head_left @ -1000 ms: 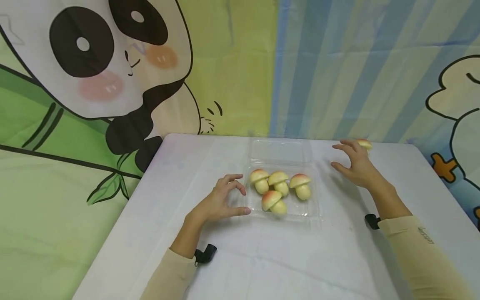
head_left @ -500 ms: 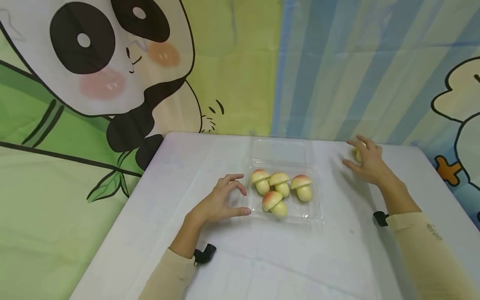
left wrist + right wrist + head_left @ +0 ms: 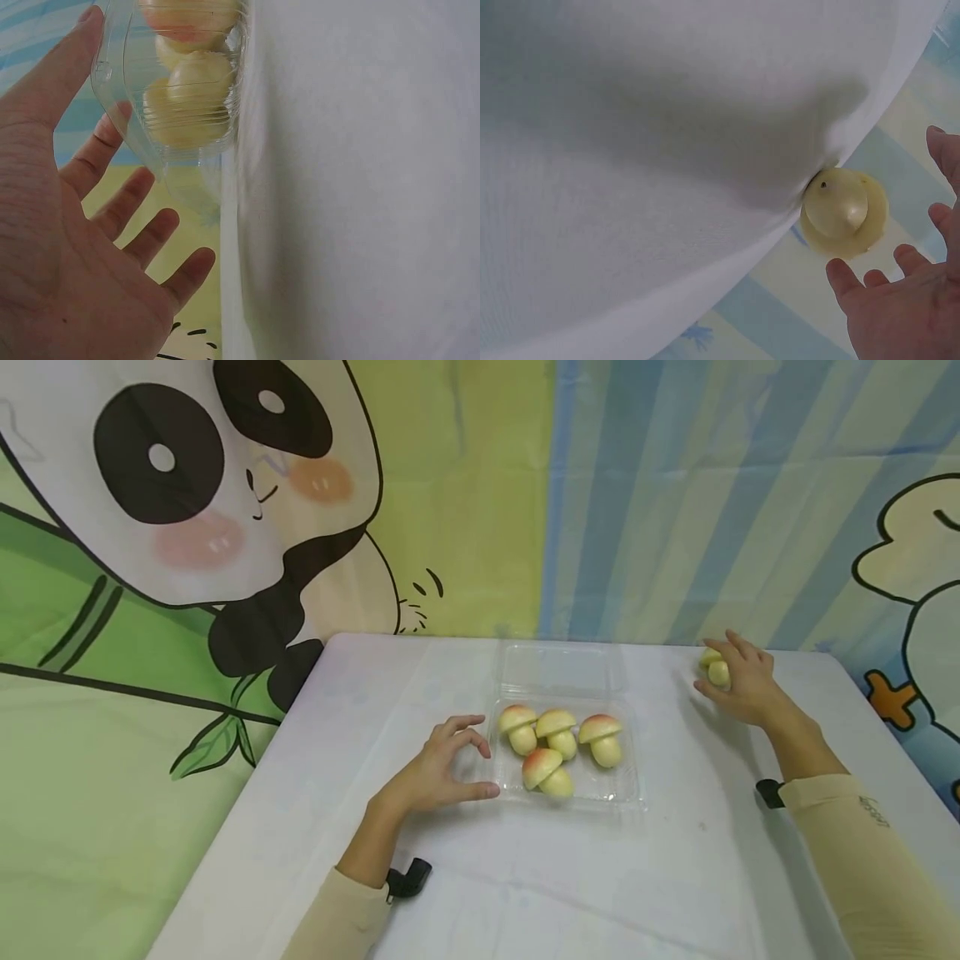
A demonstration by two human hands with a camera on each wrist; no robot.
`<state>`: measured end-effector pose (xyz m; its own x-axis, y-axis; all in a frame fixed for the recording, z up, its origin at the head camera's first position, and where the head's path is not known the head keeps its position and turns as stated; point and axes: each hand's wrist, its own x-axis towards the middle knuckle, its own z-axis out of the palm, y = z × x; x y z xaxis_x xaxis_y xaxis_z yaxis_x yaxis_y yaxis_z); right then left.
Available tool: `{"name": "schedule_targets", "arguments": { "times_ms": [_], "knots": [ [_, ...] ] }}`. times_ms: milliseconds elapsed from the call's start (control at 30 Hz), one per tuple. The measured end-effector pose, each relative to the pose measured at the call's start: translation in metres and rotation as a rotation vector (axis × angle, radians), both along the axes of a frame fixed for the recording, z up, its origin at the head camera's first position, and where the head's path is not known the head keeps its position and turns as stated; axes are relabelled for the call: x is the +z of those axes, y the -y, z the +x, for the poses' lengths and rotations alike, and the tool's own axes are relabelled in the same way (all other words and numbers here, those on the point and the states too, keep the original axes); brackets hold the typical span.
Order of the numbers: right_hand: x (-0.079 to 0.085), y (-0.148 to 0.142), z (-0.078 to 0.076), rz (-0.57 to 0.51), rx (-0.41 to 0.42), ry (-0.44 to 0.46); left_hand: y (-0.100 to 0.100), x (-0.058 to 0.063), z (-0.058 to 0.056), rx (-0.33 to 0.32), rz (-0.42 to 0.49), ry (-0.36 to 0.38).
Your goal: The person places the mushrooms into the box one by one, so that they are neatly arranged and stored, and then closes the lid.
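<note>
My left hand (image 3: 435,768) stands at the left side of a clear plastic clamshell box (image 3: 624,783), thumb and fingers spread apart at its rim. Several toy mushrooms with yellow-red caps and pale stems lie inside, including one mushroom (image 3: 602,739) on the right. In the left wrist view the fingers (image 3: 94,161) reach up beside the see-through wall. At the far right, my right hand (image 3: 750,683) is spread around a single mushroom (image 3: 717,672) on the table. The right wrist view shows that mushroom's rounded stem end (image 3: 838,204) between the spread fingers, with gaps around it.
The box's clear lid (image 3: 558,668) lies folded back toward the table's rear edge. A white cloth covers the table (image 3: 600,877). Close behind it hangs a printed curtain (image 3: 465,502) with a panda. Black wrist cameras (image 3: 410,878) sit on both forearms.
My right hand has moved a little right and come around the far mushroom, which now shows between thumb and fingers. The left hand and the filled box have stayed in place.
</note>
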<state>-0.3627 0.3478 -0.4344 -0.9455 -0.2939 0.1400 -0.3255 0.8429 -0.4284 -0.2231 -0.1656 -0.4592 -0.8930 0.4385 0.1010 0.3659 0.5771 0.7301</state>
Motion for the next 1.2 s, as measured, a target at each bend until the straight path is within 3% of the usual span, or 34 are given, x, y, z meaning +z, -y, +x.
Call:
{"name": "schedule_targets", "arguments": {
  "times_ms": [367,767,1200],
  "knots": [
    [0.009,-0.005,-0.005,0.063,0.0,0.001,0.0,0.002,0.002,0.008,-0.009,0.0],
    [0.01,-0.007,0.005,0.036,-0.116,0.224,-0.001,0.001,0.003,0.008,-0.01,0.009],
    [0.002,-0.005,0.009,0.02,-0.051,0.155,-0.001,0.002,0.004,0.004,-0.004,0.012]
  ]
}}
